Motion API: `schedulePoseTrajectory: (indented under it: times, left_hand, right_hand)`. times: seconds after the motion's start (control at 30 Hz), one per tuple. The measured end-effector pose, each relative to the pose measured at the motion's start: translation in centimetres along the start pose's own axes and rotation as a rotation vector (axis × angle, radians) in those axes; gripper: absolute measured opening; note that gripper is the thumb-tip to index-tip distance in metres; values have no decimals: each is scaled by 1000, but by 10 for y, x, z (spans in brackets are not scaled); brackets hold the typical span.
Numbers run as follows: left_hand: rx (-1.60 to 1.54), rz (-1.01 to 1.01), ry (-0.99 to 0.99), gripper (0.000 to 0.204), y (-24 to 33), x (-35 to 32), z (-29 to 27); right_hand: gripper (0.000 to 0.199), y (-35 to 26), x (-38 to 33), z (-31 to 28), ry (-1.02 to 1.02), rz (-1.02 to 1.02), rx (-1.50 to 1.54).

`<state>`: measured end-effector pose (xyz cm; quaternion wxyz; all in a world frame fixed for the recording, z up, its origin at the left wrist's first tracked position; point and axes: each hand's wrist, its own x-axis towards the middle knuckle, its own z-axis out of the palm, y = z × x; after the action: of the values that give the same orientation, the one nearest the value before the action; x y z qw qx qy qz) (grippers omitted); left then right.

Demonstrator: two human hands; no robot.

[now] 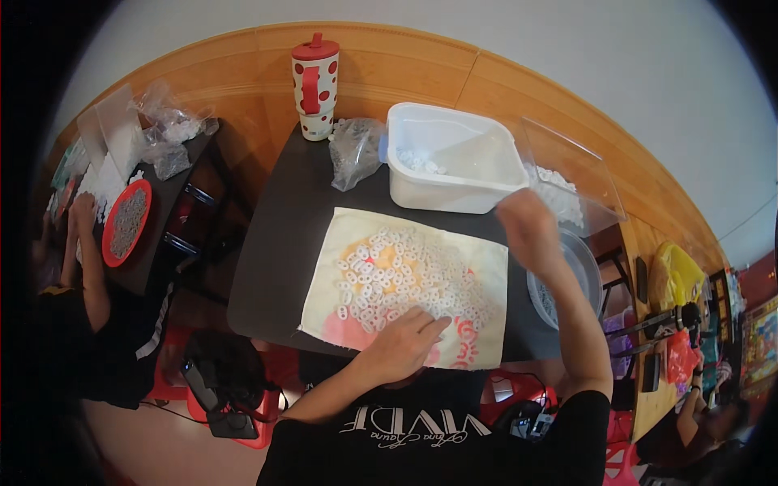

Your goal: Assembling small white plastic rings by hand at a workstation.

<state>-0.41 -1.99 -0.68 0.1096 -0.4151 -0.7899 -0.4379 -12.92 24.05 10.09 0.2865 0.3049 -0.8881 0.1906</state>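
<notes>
A pale cloth (324,267) with pink and yellow print lies on the dark table in front of me. Many small white oval pieces with two holes (397,271) are spread over it. At their near edge rests my left hand (401,346), its fingers bent and pressed together among the pieces; whatever they pinch is too small to make out. My right hand (528,231) is raised above the cloth's right edge, beside the white tub (442,194). Motion blurs its curled fingers, so their hold is unclear. More white pieces (420,162) lie inside the tub.
A spotted tumbler (316,89) and a clear plastic bag (356,150) stand at the back left. On the right are a clear box (567,182) with white pieces and a round clear basin (583,271) of grey bits. Another person works at a red tray (114,257).
</notes>
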Motion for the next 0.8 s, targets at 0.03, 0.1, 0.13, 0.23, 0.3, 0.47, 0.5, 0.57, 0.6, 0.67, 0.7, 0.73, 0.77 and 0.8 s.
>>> schedulePoseTrajectory:
  times: [0.03,0.1,0.13,0.23,0.3,0.47,0.5,0.57,0.6,0.67,0.7,0.73,0.77,0.8]
  left_hand:
    - [0,-8,-5,43,-2,-1,1]
    - [37,67,-22,44,-5,-2,3]
    - [40,60,-26,44,-4,-1,2]
    - [64,103,0,41,3,-1,-1]
    - [164,146,14,35,8,-3,-3]
    - [208,77,207,34,2,-22,-39]
    - [254,30,271,36,-2,-28,-50]
    - [343,-171,381,39,-4,-35,-71]
    - [374,-271,308,40,2,-31,-86]
    - [364,-321,293,43,-6,-34,-91]
    - [364,-373,276,46,-8,-35,-93]
    - [378,-378,288,46,-12,-37,-92]
    - [382,-382,286,46,-16,-39,-92]
    - [381,-418,311,43,-20,-41,-92]
  right_hand:
    - [19,-14,2,8,-68,-86,-28]
    - [22,-37,16,17,-103,-123,-116]
    - [26,-41,21,20,-136,-165,-212]
    - [29,-25,40,38,-146,-165,-274]
    - [30,-13,43,48,-212,-160,-264]
    - [32,-5,38,52,-182,-157,-244]
    - [32,-12,36,50,-183,-157,-240]
    - [31,-33,30,46,-129,-197,-185]
    - [31,-39,21,45,-128,-194,-186]
    - [35,-55,0,48,-245,-189,80]
    - [35,-63,-7,51,-245,-192,89]
    - [37,-72,-13,57,-346,-179,186]
    - [38,-81,-15,63,-448,-165,283]
    - [38,-91,-13,70,-448,-164,287]
